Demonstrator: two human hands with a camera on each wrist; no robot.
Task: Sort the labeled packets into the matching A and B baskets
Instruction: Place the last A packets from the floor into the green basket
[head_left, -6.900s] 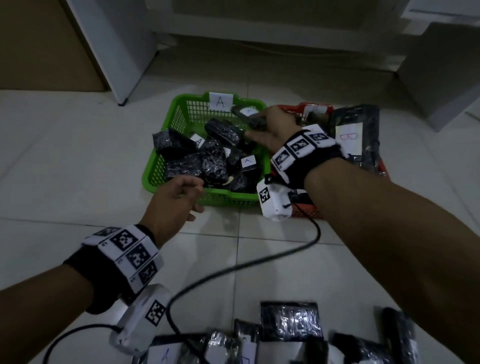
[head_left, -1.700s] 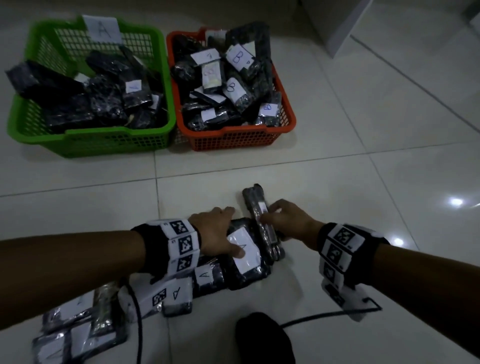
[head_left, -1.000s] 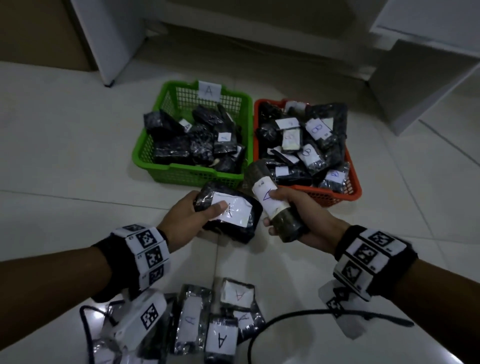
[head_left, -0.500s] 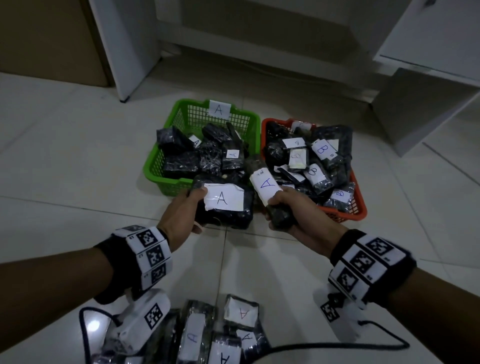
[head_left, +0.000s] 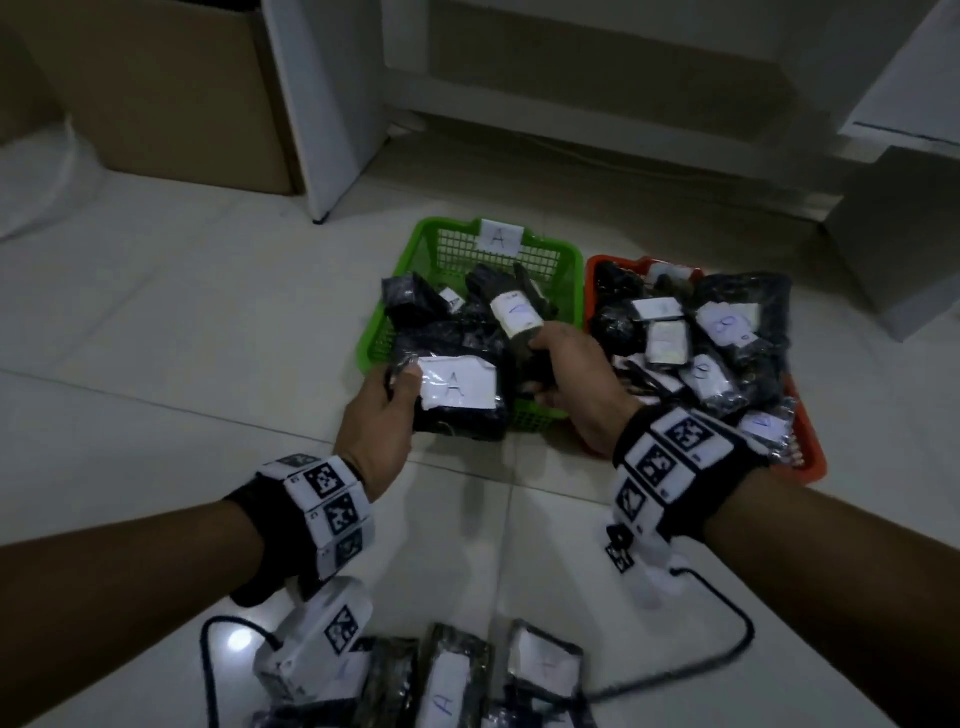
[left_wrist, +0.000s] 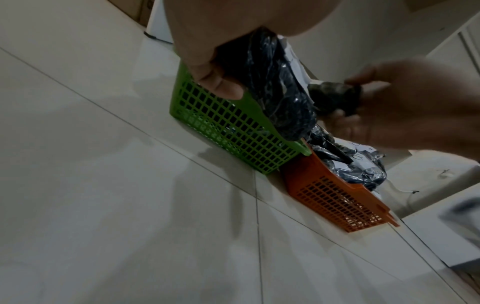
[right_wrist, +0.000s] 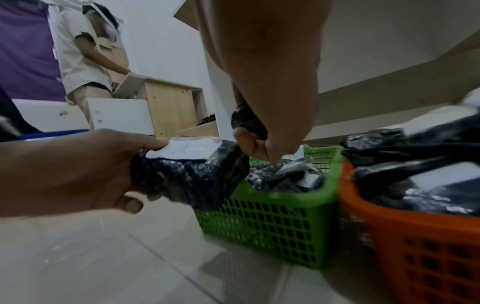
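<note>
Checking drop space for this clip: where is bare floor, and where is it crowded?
Bare floor left of the green basket, and between the baskets and the near packets. Crowded: both baskets, especially the orange basket, heaped full.

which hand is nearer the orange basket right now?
Right. The right hand holds a rolled packet over the green basket, right beside the orange basket. The left hand holds a packet at the green basket's front edge, farther off.

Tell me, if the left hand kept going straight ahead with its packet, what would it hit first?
Probably the green basket: the left hand holds its A packet at the near rim, so the packets piled inside come next. Depth is uncertain.
</note>
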